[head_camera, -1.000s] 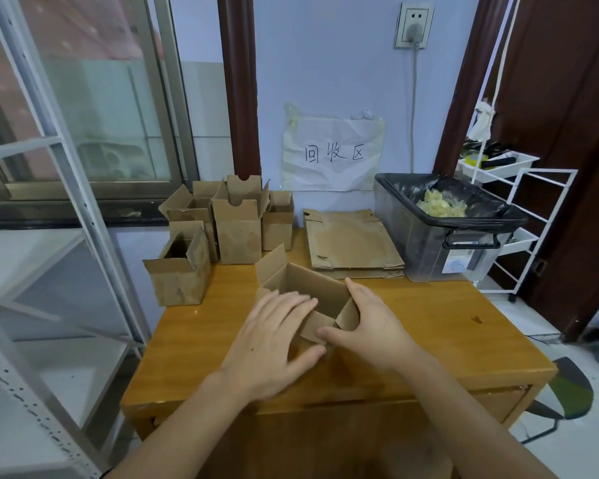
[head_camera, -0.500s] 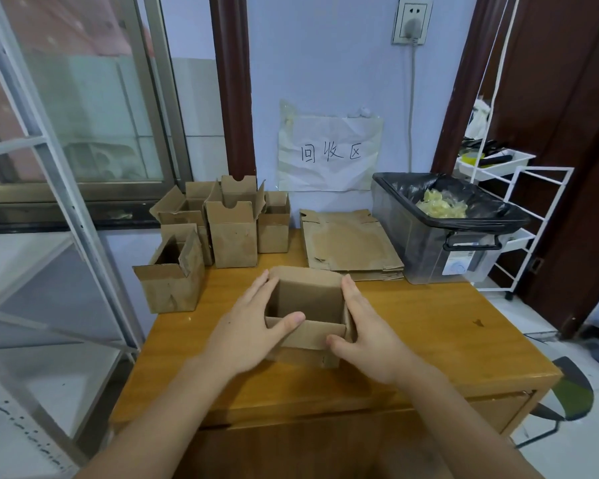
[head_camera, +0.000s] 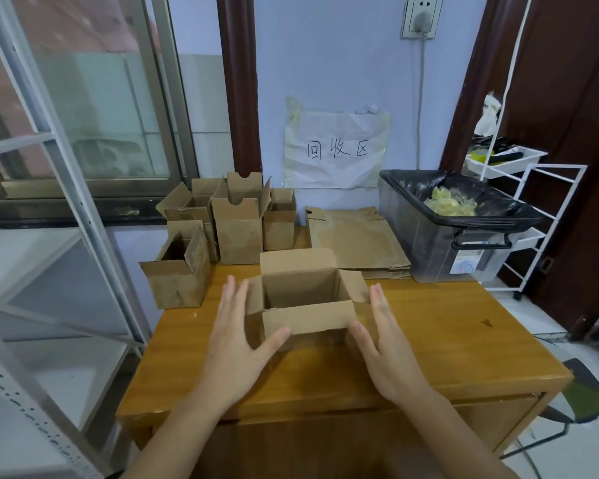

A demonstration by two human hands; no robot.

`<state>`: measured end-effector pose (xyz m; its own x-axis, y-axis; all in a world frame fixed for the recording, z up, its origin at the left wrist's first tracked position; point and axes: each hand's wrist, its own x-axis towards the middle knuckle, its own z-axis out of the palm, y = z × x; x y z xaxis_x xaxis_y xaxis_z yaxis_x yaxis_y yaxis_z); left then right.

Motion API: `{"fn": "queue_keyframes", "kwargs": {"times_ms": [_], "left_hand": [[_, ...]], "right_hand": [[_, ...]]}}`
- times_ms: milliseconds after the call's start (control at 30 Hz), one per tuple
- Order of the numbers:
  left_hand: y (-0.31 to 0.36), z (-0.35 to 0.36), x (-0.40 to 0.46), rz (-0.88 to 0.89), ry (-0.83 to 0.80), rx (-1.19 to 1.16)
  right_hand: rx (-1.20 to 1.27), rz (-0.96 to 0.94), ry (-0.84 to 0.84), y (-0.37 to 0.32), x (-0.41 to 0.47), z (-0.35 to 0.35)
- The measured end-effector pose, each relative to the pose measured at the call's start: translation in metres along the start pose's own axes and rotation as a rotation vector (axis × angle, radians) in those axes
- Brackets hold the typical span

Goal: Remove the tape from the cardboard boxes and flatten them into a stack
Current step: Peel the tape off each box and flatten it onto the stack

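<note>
Box point(head_camera: 306, 307) at frame centre, upright on table point(head_camera: 446, 340), top open, four flaps spread outward, inside empty and in shadow. Left hand point(head_camera: 237, 354) flat against left side, fingers straight and together, thumb spread to near front corner; left wall hidden behind palm. Right hand point(head_camera: 382, 347) likewise at right side, fingers straight and together, thumb toward front right corner; contact with cardboard hard to judge on either side, nothing clamped. Both forearms cut off at bottom edge.

Open boxes point(head_camera: 229, 219) clustered left of centre, upper middle of frame, rear ones partly hidden by front ones; one more box point(head_camera: 179, 274) apart at table's left edge. Flattened stack point(head_camera: 355, 242) just right of them, near corner hidden behind centre box's rear flap. Bin point(head_camera: 446, 236) with black liner at right, crumpled yellowish tape point(head_camera: 448, 202) inside, too blurred for detail. Paper sign point(head_camera: 336, 150) on wall above stack. White rack point(head_camera: 533, 202) at far right, contents hard to make out. Metal shelving point(head_camera: 66, 202) at left, cut off by frame.
</note>
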<state>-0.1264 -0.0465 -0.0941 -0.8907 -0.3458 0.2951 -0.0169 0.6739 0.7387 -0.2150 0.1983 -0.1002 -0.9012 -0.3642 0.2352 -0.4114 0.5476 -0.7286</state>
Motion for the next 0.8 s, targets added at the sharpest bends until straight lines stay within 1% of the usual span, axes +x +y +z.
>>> {"fn": "queue_keyframes", "kwargs": {"times_ms": [100,200,367,467,533,633,733,800], "left_hand": [[-0.006,0.002,-0.025,-0.046,-0.002,-0.04],[-0.009,0.008,-0.046,-0.083,-0.084,0.008],[-0.005,0.021,-0.053,0.016,-0.191,0.261],[-0.003,0.02,-0.046,0.083,-0.218,0.266],[-0.002,0.019,-0.042,0.102,-0.213,0.228],[0.006,0.012,-0.035,0.106,-0.159,0.183],[0.013,0.003,-0.028,0.159,-0.078,0.14],[0.015,-0.003,-0.023,0.181,-0.029,0.066]], "right_hand": [[0.049,0.047,0.04,0.003,-0.017,0.004],[-0.007,0.08,-0.045,0.002,-0.032,0.01],[-0.13,0.013,-0.21,-0.001,-0.033,0.013],[-0.075,-0.006,-0.222,-0.003,-0.027,0.011],[0.008,-0.024,-0.184,-0.008,-0.025,0.008],[0.072,-0.041,-0.067,-0.019,-0.022,0.0],[0.07,-0.103,0.048,-0.026,-0.021,-0.01],[0.073,-0.176,0.12,-0.028,-0.021,-0.014]]}}
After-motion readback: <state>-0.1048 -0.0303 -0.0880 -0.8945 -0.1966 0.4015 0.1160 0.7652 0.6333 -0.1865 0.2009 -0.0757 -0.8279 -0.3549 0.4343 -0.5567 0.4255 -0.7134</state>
